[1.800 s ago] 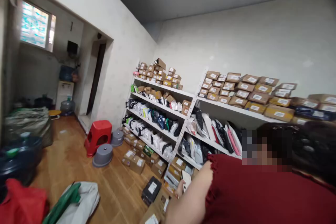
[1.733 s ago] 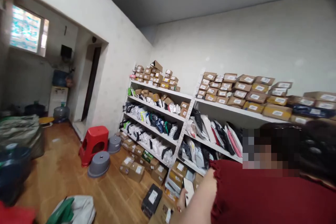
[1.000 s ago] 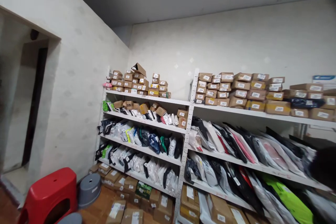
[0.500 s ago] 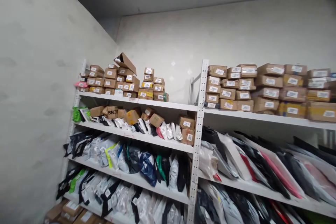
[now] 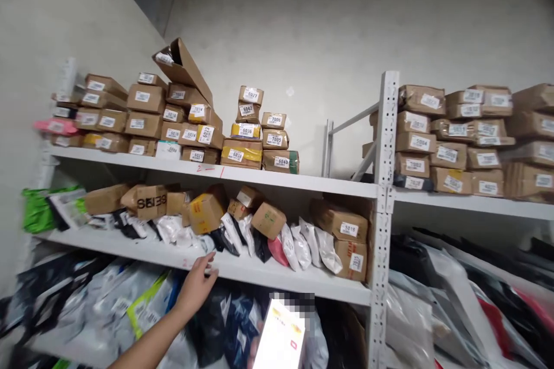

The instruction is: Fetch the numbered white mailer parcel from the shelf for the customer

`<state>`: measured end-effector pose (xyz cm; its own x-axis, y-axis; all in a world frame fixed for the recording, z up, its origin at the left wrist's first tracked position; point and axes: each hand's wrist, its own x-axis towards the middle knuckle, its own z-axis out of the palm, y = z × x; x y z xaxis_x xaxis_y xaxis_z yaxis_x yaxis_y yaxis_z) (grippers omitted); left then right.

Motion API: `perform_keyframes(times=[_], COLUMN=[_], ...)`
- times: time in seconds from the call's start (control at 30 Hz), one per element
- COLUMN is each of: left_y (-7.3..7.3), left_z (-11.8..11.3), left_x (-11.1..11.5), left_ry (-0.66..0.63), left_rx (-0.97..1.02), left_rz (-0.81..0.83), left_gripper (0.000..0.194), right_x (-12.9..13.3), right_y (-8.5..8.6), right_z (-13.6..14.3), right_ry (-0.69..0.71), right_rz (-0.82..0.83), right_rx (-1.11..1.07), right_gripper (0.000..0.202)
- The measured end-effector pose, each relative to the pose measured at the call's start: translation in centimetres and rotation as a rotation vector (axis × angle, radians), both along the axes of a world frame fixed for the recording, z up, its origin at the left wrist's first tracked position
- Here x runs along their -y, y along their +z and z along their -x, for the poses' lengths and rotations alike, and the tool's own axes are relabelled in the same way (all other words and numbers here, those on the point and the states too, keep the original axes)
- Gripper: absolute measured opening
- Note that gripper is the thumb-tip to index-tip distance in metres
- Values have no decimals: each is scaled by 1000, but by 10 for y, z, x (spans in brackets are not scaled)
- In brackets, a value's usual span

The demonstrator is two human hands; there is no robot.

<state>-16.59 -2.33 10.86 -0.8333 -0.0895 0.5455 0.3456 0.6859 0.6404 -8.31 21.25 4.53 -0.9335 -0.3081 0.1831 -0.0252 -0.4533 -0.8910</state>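
While the left hand [image 5: 197,288] reaches up, fingers loosely spread, to the front edge of the second shelf [image 5: 242,268] below the loose parcels [image 5: 268,220], the right hand, mostly hidden, holds a phone [image 5: 280,337] low for reading; its grip cannot be told. Half a second earlier neither hand showed, and the shelves stood farther off.

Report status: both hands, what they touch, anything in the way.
Left hand open, fingertips at shelf edge. Right hand mostly hidden behind white phone. Parcels crowd the shelf above the fingers.
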Motion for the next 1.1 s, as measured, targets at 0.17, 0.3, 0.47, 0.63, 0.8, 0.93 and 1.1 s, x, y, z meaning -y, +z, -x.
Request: perform_keyframes(times=[0.17,0.3,0.47,0.63,0.8,0.93,1.1], left_y=[72,88,101,107,103,98,90], left_z=[95,112,121,140,141,136,137], left_x=[-20,-32,-24,-24,-25,-18,-16], left_ry=[81,174,173,174,144,62,34], left_rx=[-43,11,164,265,216,163,175], left_rz=[-5,81,292,378,387,356,286], left_gripper=[41,56,38,23,30,34,43], right_x=[78,97,101,106,101,95,91], right_y=[46,81,106,114,112,111,106], right_z=[92,159,207,222,222,216,209], right_ry=[-329,-409,-393,-331,-328,-335,-325], right_rz=[161,66,-83,-142,-81,-49,-48], right_rx=[-131,-117,-192,-228,-126,-55,-25], right_gripper=[79,69,49,50,47,54,58])
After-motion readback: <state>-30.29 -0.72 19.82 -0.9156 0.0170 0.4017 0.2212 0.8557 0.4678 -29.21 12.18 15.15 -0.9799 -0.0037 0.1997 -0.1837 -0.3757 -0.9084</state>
